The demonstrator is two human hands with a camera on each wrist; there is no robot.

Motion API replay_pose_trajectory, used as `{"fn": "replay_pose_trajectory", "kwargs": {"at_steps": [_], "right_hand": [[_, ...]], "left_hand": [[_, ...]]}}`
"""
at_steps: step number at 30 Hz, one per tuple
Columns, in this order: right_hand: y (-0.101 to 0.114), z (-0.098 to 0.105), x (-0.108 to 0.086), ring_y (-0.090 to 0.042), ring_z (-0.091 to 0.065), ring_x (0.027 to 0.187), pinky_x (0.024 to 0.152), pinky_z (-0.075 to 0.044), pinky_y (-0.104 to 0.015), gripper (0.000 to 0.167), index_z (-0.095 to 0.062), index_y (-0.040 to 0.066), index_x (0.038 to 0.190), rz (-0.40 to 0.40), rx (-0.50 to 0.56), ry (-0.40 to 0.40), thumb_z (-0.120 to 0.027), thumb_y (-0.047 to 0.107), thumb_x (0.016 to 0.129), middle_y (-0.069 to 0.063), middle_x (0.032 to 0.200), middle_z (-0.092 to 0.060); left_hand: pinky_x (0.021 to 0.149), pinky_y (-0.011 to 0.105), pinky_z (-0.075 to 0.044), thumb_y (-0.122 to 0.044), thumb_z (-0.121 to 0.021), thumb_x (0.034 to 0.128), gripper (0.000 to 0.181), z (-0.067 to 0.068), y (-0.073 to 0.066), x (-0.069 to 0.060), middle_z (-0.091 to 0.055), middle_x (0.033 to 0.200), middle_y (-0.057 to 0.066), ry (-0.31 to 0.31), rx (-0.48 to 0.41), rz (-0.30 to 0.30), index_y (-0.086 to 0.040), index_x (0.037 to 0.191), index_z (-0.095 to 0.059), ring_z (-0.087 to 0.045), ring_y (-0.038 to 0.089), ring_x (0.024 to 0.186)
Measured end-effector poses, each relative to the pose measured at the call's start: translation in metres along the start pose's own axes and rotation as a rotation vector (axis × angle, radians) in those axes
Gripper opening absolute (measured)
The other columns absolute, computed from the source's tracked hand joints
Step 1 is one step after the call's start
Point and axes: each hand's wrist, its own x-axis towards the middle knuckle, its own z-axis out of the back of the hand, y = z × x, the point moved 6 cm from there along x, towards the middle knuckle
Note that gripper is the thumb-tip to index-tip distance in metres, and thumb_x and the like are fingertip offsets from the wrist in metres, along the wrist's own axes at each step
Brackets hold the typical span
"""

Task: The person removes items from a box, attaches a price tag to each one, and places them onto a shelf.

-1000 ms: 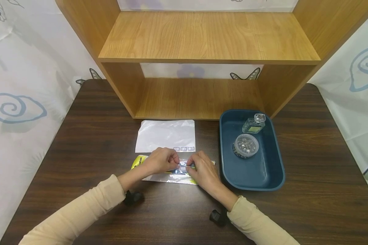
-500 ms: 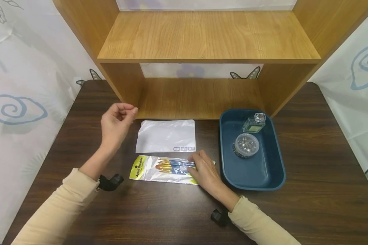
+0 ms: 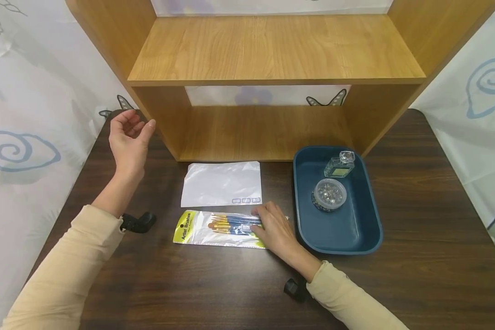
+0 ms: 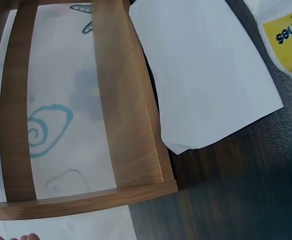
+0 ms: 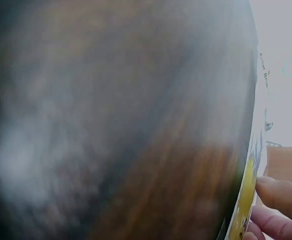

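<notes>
A clear packet of paintbrushes (image 3: 227,229) with a yellow "Artist Brushes" header lies flat on the dark table. My right hand (image 3: 276,231) grips its right part, thumb and fingers bent about the brush handles. In the right wrist view, the thumb and fingertips meet the packet's edge. A small rectangular label shows on the packet near the thumb. My left hand (image 3: 128,140) is raised left of the shelf, fingers loosely bent, with nothing visible between them. Behind the packet lies a white sheet (image 3: 222,183) with several small bordered labels along its lower right edge.
A blue tray (image 3: 338,238) stands to the right, holding a glass bottle (image 3: 339,165) and a round clear-lidded tub (image 3: 329,195) of small metallic pieces. The wooden shelf unit (image 3: 272,50) stands at the back. Patterned white cloth hangs behind and at both sides.
My left hand has left the packet and swung up and left, to beside the shelf. The right hand and packet have stayed in place, and the brushes are now more exposed.
</notes>
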Motion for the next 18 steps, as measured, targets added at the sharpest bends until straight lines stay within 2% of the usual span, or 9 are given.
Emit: {"fn": "replay_pose_trajectory", "kwargs": {"at_steps": [4, 11, 14, 18], "right_hand": [[0.002, 0.000, 0.001, -0.023, -0.055, 0.092, 0.076, -0.047, -0.039, 0.026, -0.067, 0.005, 0.100, 0.003, -0.012, 0.013, -0.076, 0.010, 0.076, -0.010, 0.098, -0.059], [0.003, -0.001, 0.001, -0.020, -0.054, 0.085, 0.068, -0.047, -0.036, 0.017, -0.065, 0.010, 0.086, 0.005, -0.033, 0.026, -0.077, 0.011, 0.074, -0.005, 0.093, -0.059], [0.004, 0.000, 0.001, -0.020, -0.055, 0.084, 0.067, -0.047, -0.036, 0.018, -0.063, 0.011, 0.084, 0.014, -0.039, 0.029, -0.077, 0.009, 0.073, -0.005, 0.093, -0.062], [0.005, 0.000, 0.000, -0.020, -0.056, 0.083, 0.067, -0.046, -0.034, 0.018, -0.063, 0.011, 0.084, 0.023, -0.040, 0.040, -0.077, 0.008, 0.073, -0.005, 0.091, -0.065]], "left_hand": [[0.090, 0.021, -0.046, -0.005, -0.069, 0.0817, 0.038, -0.007, 0.002, 0.006, -0.056, 0.112, -0.002, 0.018, 0.027, 0.011, -0.010, 0.116, -0.054, -0.056, 0.013, 0.103], [0.092, 0.024, -0.047, -0.008, -0.066, 0.0855, 0.037, -0.012, 0.004, 0.012, -0.061, 0.116, 0.003, 0.033, 0.184, 0.000, -0.009, 0.121, -0.058, -0.059, 0.011, 0.104], [0.094, 0.024, -0.046, -0.010, -0.065, 0.0867, 0.036, -0.011, 0.004, 0.014, -0.062, 0.120, 0.007, 0.032, 0.235, 0.005, -0.009, 0.122, -0.059, -0.059, 0.011, 0.106], [0.092, 0.023, -0.047, -0.013, -0.064, 0.0883, 0.034, -0.012, 0.003, 0.016, -0.063, 0.122, 0.009, 0.047, 0.314, -0.019, -0.008, 0.122, -0.060, -0.060, 0.009, 0.106]]}}
